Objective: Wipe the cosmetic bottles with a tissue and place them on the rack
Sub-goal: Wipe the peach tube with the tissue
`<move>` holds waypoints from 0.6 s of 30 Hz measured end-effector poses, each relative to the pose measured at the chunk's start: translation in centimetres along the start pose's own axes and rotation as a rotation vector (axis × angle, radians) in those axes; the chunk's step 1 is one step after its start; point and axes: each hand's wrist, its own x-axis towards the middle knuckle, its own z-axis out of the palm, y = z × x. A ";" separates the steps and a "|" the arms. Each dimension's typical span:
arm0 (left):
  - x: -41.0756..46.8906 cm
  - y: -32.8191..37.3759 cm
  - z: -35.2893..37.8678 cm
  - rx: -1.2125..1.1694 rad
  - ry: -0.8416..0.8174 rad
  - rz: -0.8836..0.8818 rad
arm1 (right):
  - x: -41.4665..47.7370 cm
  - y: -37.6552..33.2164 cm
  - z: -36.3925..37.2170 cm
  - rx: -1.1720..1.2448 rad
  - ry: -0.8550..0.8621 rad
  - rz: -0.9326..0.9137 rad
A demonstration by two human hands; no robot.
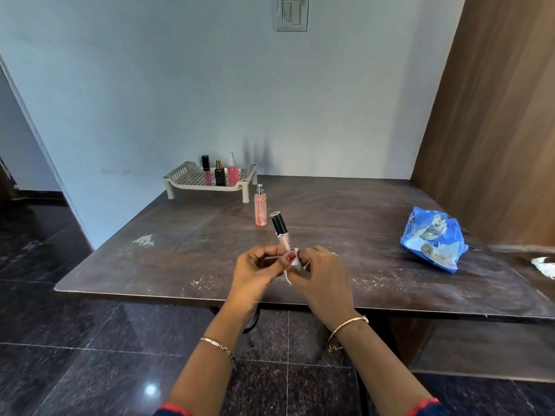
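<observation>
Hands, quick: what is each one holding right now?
Left hand: pinches the black-capped tube.
Right hand: holds the tissue around the tube's lower end.

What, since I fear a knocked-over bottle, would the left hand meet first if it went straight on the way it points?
The left hand, gripping the tube, points right toward the right hand and its tissue; those likely come first, not the standing pink bottle.

The left hand (255, 270) is pinching a black-capped tube (280, 232), tilted slightly, while the right hand (318, 274) is holding a white tissue (295, 262) at its lower end. A peach spray bottle (260, 208) is standing on the table (360, 211) beyond them, and three bottles (220, 174) are standing on the cream rack (186, 175)
</observation>
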 end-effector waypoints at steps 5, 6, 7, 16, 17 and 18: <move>-0.3 -0.2 0.0 -0.041 0.059 0.002 | -0.9 0.0 0.5 -0.072 0.031 -0.071; -0.3 -0.2 -0.1 -0.069 0.070 -0.009 | -1.0 0.1 0.6 -0.060 0.066 -0.064; -0.4 -0.2 -0.1 -0.086 0.074 -0.017 | -1.0 0.2 0.7 -0.039 0.103 -0.064; -0.7 0.1 0.0 -0.149 0.060 -0.129 | -1.1 0.4 1.1 0.562 0.210 0.222; -0.7 0.0 0.1 -0.176 0.048 -0.128 | -1.0 0.2 0.9 0.735 0.181 0.311; -0.8 0.0 0.2 -0.201 0.039 -0.128 | -0.9 0.0 0.8 0.884 0.153 0.376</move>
